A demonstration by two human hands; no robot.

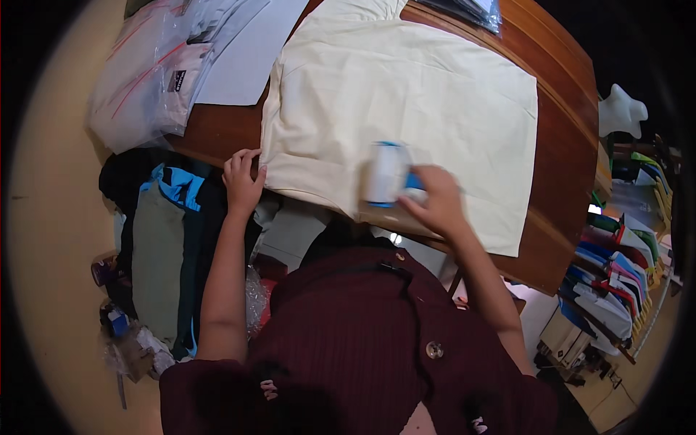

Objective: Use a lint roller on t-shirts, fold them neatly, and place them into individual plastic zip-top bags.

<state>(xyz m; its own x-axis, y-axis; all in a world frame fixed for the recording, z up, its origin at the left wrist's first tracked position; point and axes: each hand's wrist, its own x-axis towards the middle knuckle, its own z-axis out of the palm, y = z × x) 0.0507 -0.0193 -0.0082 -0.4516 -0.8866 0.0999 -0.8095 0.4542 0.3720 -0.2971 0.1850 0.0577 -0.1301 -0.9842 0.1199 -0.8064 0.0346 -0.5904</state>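
A cream-coloured garment (435, 109) lies spread on a brown wooden table (560, 217), its near edge hanging a little over the table's front. With fingers spread, my left hand (243, 182) rests at the garment's left edge, fingertips and thumb touching the cloth; whether it pinches the edge I cannot tell. My right hand (437, 201) is closed around the blue handle of a lint roller (387, 174). The roller's white cylinder with blue ends is over the near middle of the cloth, blurred.
Clear plastic garment bags (147, 76) and white sheets (239, 65) lie at the table's back left. Another plastic-wrapped pack (478, 11) is at the far edge. Dark and grey-green clothes (157, 261) are heaped below left. Shirts on hangers (620, 277) and a white mannequin form (625, 111) stand right.
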